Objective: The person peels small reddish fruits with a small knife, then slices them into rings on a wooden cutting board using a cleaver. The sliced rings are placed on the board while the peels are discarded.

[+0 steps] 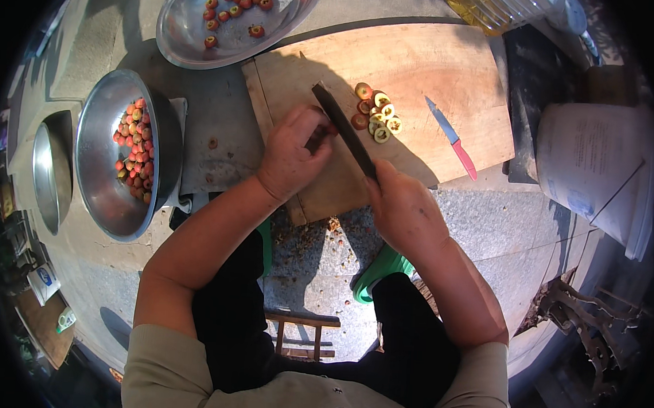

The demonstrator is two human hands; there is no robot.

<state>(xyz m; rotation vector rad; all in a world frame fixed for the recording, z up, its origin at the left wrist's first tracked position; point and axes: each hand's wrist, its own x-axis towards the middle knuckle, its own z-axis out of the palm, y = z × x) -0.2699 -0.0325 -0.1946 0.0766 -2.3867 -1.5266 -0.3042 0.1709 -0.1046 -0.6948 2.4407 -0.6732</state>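
My right hand (408,213) is closed round the handle of a large dark-bladed kitchen knife (346,130), its blade slanting up and left over the wooden cutting board (450,67). Close against the blade's left side, my left hand (291,153) has its fingers curled on a small red hawthorn fruit (332,130), mostly hidden by the fingers. Right of the blade lies a small pile of cut, ring-shaped hawthorn slices (383,116), pale inside with hollow centres. Farther right on the board rests a small paring knife (450,136) with a pink-red handle.
A metal bowl (88,161) of red hawthorns stands at the left; a metal basin (175,33) with cored ones sits beyond the board. A white bucket (591,161) is at the right, a plastic bottle of yellow liquid (489,10) at the far right. Scraps litter the ground below the board.
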